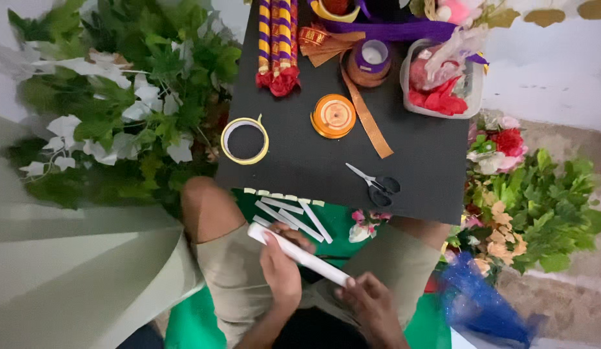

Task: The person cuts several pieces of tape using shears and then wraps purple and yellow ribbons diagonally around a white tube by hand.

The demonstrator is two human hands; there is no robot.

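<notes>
— While your left hand point(281, 271) wraps its fingers point(294, 240) shut around the white roll point(299, 253) over your lap, what does the right hand point(371, 304) do?

— It pinches the roll's near end closed. Keep both grips snug so the roll stays tight.

— And beyond?

— White strips point(294, 216) lie at the black board's point(313, 171) edge, scissors point(378, 184) and tape ring point(245, 141) farther out.

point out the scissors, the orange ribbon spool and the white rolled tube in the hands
scissors point(376, 181): head view, on the pivot just above the black handles
orange ribbon spool point(333, 116): head view, on its flat top face
white rolled tube point(299, 253): head view, on the bare middle between the two hands
</notes>
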